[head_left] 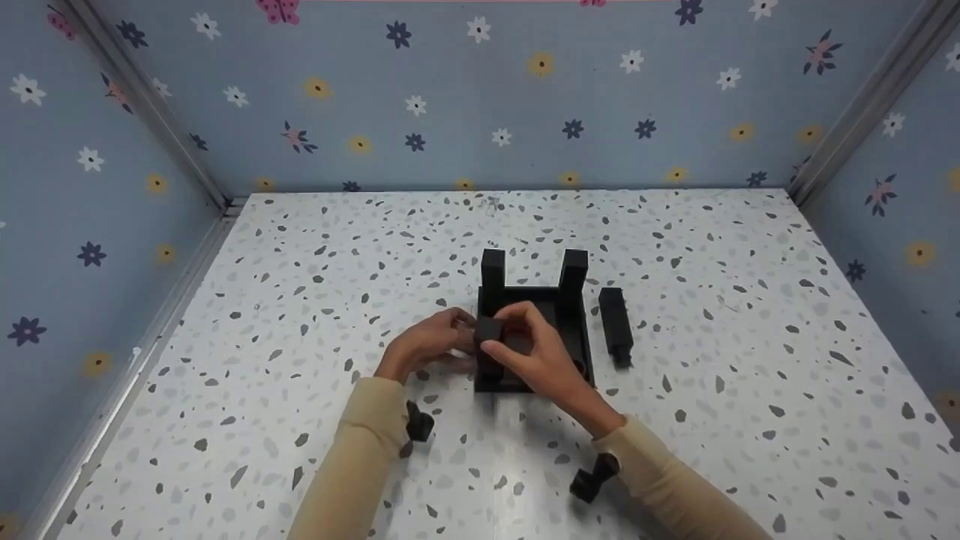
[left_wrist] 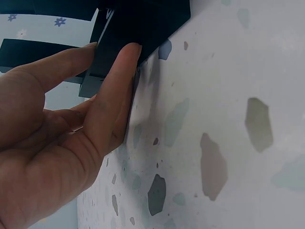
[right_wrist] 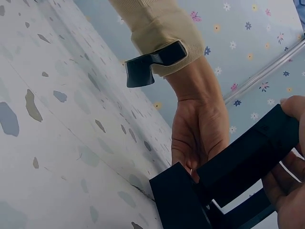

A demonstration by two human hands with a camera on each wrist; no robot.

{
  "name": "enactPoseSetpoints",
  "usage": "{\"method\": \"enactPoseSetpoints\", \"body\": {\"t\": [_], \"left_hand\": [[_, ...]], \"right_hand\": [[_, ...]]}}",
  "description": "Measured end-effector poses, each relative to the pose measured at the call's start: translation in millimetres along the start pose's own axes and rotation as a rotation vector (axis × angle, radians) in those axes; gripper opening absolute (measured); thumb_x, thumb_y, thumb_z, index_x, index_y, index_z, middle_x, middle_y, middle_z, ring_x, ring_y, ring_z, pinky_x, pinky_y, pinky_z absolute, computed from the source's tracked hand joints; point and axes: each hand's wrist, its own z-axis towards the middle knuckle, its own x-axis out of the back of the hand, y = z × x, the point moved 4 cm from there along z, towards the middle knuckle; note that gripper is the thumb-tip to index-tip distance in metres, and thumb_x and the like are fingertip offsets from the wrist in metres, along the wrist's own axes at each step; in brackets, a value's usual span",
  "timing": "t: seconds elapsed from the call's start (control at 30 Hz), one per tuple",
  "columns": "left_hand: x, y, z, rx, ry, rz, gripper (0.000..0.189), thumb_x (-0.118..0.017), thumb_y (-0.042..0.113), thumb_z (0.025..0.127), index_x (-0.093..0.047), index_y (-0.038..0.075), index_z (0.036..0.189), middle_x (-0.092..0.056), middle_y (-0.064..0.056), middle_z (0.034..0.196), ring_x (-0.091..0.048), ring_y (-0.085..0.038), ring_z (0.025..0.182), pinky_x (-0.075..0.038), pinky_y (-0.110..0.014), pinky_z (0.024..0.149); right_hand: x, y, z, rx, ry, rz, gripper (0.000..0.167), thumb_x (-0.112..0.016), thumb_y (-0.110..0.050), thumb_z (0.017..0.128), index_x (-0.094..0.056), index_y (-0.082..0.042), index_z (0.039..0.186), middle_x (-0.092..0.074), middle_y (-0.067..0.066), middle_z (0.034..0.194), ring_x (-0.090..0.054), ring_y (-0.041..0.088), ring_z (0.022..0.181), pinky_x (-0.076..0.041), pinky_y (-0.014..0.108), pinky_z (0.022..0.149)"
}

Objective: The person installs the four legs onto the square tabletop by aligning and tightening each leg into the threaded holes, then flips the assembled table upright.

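In the head view, we saw the right hand (head_left: pixel 536 352) pinching an upright, black, square-sectioned, plastic-looking post (head_left: pixel 489 330) at the near-left corner of a square, black, plastic-looking tray (head_left: pixel 534 293); a matching loose bar (head_left: pixel 615 322) lay just right of it on the white speckled table (head_left: pixel 262 315). In the left wrist view, we saw the left hand (left_wrist: pixel 52 124) touching the tray's side, fingers nearly straight. In the right wrist view, we saw thumb and fingers round the post

Beige ribbed-cuff sleeves (head_left: pixel 358 450), black wrist mounts (head_left: pixel 420 424)
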Motion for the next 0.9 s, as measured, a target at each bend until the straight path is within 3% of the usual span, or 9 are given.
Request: {"method": "enactPoseSetpoints", "body": {"t": [0.13,0.37,0.53,0.9], "left_hand": [[1.0,0.2,-0.6,0.005,0.004,0.007,0.047,-0.066,0.010,0.086,-0.048,0.006,0.128,-0.061,-0.015,0.114,-0.063,-0.025,0.101,-0.057,-0.034,0.085],[1.6,0.4,-1.2,0.008,0.002,0.014,0.047,-0.064,0.007,0.086,-0.047,0.007,0.130,-0.062,-0.015,0.113,-0.063,-0.025,0.103,-0.056,-0.035,0.087],[1.1,0.7,-0.5,0.004,0.003,0.023,0.046,-0.063,0.007,0.086,-0.048,0.007,0.129,-0.061,-0.014,0.114,-0.062,-0.025,0.105,-0.055,-0.037,0.089],[0.7,-1.0,-0.2,-0.014,-0.003,0.034,0.048,-0.067,0.009,0.083,-0.049,0.006,0.127,-0.059,-0.014,0.111,-0.062,-0.024,0.098,-0.055,-0.036,0.088]], "right_hand": [[-1,7,0.3,0.011,-0.016,0.001,0.035,-0.065,-0.007,0.090,-0.049,0.004,0.119,-0.055,0.013,0.116,-0.057,0.018,0.103,-0.052,0.038,0.091],[-3,26,4.2,0.038,-0.075,0.101,0.029,-0.047,-0.007,0.099,-0.051,0.000,0.127,-0.053,0.021,0.126,-0.054,0.019,0.114,-0.048,0.026,0.094],[-2,27,7.6,0.028,-0.134,0.150,0.032,-0.048,-0.016,0.100,-0.054,0.000,0.127,-0.053,0.025,0.127,-0.056,0.020,0.109,-0.049,0.026,0.090],[1,30,12.8,-0.031,-0.129,0.183,0.030,-0.052,-0.018,0.098,-0.056,-0.004,0.125,-0.056,0.018,0.121,-0.057,0.022,0.101,-0.051,0.029,0.086]]}}
